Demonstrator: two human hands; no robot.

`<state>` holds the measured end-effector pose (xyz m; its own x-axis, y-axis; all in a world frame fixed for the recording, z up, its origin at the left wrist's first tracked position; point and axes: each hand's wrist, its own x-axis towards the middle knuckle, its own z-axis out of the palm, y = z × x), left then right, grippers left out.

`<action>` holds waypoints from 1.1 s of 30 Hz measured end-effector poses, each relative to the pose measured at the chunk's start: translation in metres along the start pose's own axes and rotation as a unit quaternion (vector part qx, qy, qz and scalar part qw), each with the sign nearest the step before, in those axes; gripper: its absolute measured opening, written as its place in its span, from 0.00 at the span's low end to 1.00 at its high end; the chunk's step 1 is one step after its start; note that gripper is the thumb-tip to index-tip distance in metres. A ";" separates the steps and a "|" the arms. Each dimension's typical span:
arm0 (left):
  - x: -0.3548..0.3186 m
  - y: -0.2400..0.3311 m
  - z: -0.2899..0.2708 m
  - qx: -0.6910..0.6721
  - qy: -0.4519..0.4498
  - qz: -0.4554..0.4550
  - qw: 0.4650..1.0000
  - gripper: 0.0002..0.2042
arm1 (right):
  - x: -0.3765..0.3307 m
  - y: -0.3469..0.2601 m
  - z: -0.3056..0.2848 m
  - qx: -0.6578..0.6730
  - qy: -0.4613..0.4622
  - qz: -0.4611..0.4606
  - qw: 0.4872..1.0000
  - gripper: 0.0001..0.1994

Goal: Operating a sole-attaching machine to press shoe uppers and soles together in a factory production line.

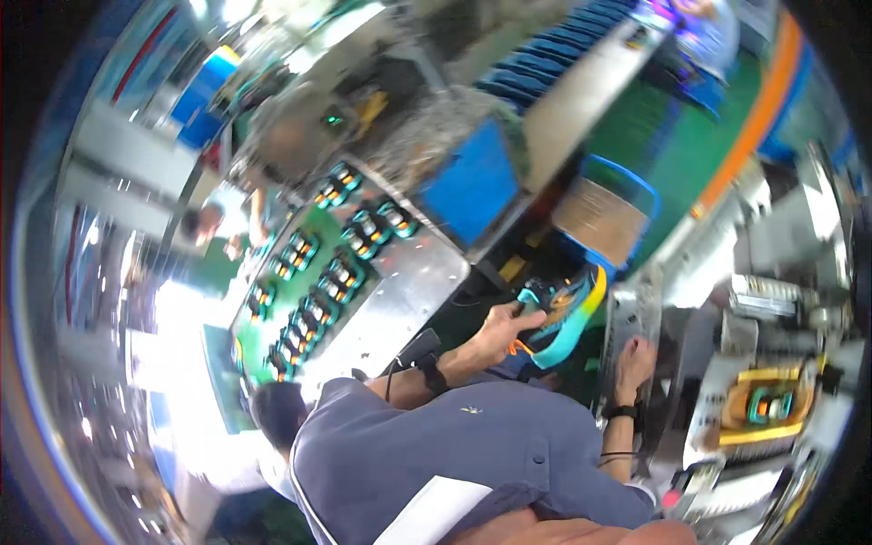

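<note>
My left hand [499, 332] is closed on a shoe [572, 329] held out in front of me. The shoe has a dark upper with orange details and a thick sole running from teal to yellow. Its opening and collar face my fingers. To the right, my right hand [635, 367] is at a grey metal panel [634, 309] on the machine's edge. Its fingers are curled out of sight, so I cannot make out whether they grip anything. A dark band sits on each wrist.
On the left, a metal-edged table [400, 291] carries rows of shoes. A blue-framed stool [601, 216] stands ahead, beside a blue panel [472, 182]. At right, a machine holds a teal-and-orange item [770, 405] within a yellow frame. Other people [207, 222] are at left and far right.
</note>
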<state>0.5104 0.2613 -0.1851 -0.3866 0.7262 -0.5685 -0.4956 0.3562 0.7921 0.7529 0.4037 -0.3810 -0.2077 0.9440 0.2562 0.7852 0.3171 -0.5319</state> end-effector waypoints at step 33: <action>0.165 0.021 -0.763 -0.220 0.607 0.083 0.759 0.23 | 0.251 -0.969 0.093 0.049 -0.071 -0.712 0.697 0.23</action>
<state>-0.1571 -0.0597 -0.4314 -0.7714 -0.4326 -0.4666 -0.4707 -0.1056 0.8760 -0.1142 0.3416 0.1238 -0.7966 -0.3365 0.5022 -0.3184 0.9397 0.1246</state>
